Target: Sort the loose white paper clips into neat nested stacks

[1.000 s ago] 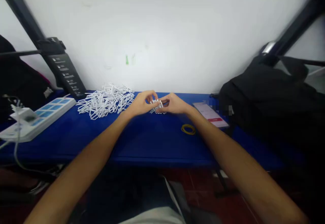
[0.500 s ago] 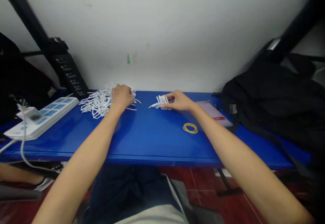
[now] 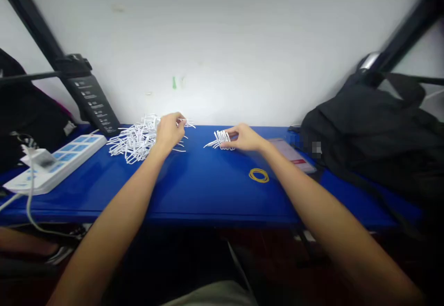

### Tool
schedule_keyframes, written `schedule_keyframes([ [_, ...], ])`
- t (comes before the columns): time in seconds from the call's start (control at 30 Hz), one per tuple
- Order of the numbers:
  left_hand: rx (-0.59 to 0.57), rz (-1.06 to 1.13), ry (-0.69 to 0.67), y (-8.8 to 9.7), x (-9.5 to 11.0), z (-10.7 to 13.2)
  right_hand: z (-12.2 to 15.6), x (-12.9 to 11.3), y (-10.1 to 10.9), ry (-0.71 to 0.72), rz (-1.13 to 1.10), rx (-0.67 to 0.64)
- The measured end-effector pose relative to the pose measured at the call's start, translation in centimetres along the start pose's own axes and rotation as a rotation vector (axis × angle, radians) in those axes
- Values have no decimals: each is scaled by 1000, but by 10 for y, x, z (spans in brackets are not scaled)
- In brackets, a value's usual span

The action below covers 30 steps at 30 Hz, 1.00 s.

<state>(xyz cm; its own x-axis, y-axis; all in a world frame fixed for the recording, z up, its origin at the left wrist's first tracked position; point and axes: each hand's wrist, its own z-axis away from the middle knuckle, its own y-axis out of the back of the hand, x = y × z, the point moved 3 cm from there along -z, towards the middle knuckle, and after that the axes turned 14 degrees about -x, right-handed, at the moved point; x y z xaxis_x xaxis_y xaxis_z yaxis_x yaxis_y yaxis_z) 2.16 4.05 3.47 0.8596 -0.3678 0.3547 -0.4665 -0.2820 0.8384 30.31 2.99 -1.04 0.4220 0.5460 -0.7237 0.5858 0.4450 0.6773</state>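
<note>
Right hand [image 3: 245, 137] pinched the white bundle [image 3: 222, 140] by one end, so it could've splayed beyond that grip; left hand [image 3: 170, 131] hold, couldn't tell.

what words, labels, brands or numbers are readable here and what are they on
No text can be read with certainty.
Tall black item at the left: rows of small white markings, too blurred to read.
Flat pale case at the right: a red band with possible lettering, too small to read.
Black bag at far left: a pale patch, nothing legible.
</note>
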Motion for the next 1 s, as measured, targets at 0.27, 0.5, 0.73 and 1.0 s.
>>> schedule_keyframes([
  [0.27, -350, 305, -118, -23, 13, -2, 7, 21, 17, -56, 66, 136],
  [0.5, -463, 112, -398, -34, 18, 3, 14, 21, 26, -126, 118, 251],
  [0.73, -427, 104, -496, -23, 48, 12, 11, 29, 26, -118, 107, 204],
  [1.0, -279, 221, -309, -28, 51, 10, 11, 30, 27, -102, 105, 205],
])
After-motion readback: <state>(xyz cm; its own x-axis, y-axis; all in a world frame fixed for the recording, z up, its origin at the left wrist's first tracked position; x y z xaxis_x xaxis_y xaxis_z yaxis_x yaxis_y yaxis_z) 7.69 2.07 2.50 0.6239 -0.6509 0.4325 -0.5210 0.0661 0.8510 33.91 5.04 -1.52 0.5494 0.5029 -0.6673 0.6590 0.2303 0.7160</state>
